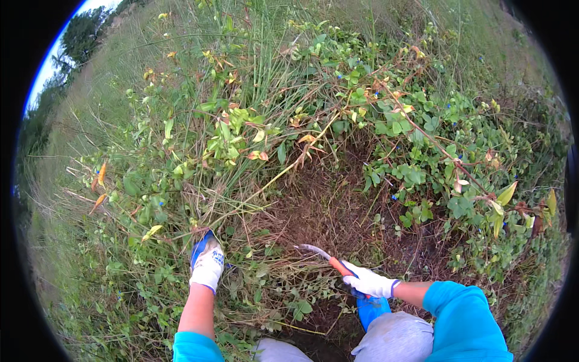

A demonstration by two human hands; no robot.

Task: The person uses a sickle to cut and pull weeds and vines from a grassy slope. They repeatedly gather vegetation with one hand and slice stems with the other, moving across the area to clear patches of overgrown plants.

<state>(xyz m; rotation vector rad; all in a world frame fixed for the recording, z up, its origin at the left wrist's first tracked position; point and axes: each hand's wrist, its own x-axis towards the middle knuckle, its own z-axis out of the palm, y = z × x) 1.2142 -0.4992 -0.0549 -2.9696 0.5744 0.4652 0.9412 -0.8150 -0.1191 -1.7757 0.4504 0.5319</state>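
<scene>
My left hand (207,262), in a white work glove with a blue palm, is closed around the lower end of a long yellowish plant stem (282,173). The fingertips are hidden among leaves and by the back of the glove. From there the stem slants up and right, bearing yellow-green and withered leaves. My right hand (368,281), gloved the same way, grips the orange handle of a sickle (340,266). Its curved grey blade points left, above flattened dry stalks (280,264), apart from my left hand.
Bare brown soil (321,203) with dry litter lies ahead. Leafy vines (416,126) with small blue flowers grow to the right, and tall grass (267,59) stands beyond. My grey-clad knee (393,337) and a blue boot (372,311) are close below the sickle.
</scene>
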